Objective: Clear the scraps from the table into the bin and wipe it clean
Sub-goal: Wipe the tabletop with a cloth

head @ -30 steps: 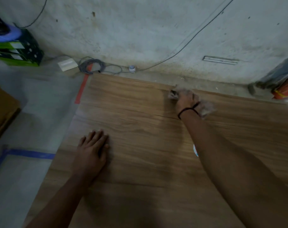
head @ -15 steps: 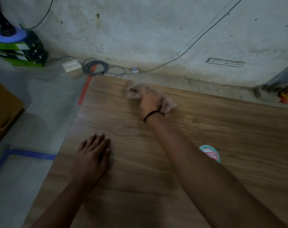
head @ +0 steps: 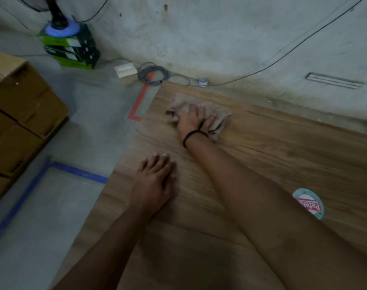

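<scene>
1. Bare concrete wall and floor behind; wood-grain counter (head: 272,155) fills the right and near side of view.
2. Right hand (head: 192,120) pressed palm-down on a crumpled cloth (head: 220,120) near the far left corner of the counter; grip loosely closed over the cloth, fingers partly spread.
3. Left hand (head: 153,181) flat on the counter, open, holding nothing, bracing.
4. No scraps visible on the counter; bin not in view. Judged: wiping stage.
5. Round sticker (head: 308,203) on the counter near the right forearm.
6. Risks: cloth close to the corner, could slide off the edge; loose grip may let the cloth bunch and skip patches; sticker edge may snag the cloth.
</scene>
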`<state>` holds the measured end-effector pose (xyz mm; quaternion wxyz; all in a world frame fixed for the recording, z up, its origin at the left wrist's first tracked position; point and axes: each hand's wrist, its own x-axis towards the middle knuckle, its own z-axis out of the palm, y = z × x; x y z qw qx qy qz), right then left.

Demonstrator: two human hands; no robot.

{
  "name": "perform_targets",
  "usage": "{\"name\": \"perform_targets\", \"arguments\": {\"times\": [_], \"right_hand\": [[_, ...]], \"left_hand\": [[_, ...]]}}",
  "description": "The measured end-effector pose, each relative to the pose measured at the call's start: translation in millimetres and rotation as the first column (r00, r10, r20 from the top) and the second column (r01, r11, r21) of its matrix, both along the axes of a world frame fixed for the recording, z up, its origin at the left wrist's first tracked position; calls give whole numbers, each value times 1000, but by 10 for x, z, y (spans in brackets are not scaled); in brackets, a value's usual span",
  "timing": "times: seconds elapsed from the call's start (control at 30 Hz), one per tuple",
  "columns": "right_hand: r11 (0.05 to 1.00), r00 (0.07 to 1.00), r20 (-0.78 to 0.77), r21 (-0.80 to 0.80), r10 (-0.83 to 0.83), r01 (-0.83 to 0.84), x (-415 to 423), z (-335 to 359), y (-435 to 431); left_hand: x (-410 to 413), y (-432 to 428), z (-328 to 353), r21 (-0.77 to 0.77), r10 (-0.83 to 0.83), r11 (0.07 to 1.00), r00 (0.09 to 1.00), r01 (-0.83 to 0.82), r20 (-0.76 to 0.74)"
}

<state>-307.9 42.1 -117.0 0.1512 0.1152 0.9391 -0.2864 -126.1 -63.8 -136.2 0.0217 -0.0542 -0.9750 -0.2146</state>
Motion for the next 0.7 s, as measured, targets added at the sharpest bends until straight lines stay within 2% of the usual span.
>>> {"name": "perform_targets", "arguments": {"times": [0.07,0.13,0.27,0.37,0.43,0.47,0.57,0.63,0.7], "right_hand": [[976,976,30,30,216,-217,33,-106,-269],[944,943,-72,94,324,-317,-80,-78,-308],[971,944,-276,203,179,-125,-515,177,348],[973,980,-189,206,-64,103,-743,29,823],[945,959,-109,173,-261,277,-679,-50,752],[935,949,-79,166,-304,313,-643,-78,615],[982,986,-59,100,-157,162,-492,-61,54],[993,997,-39,102,59,-55,-390,-199,-358],[952,957,-37,125,287,-281,-333,-341,-692]], "left_hand": [[8,-4,3,-1,-6,1000,1000,6,1],[3,-19,17,8,-13,1000,1000,13,8],[50,-130,65,85,56,995,998,-58,19],[218,-341,46,54,176,983,984,-177,23],[305,-435,26,4,187,982,982,-187,34],[313,-444,25,-13,184,983,982,-183,38],[272,-401,32,-17,202,979,979,-201,28],[265,-380,35,-19,206,978,978,-206,20],[279,-395,37,-21,200,980,979,-200,21]]}}
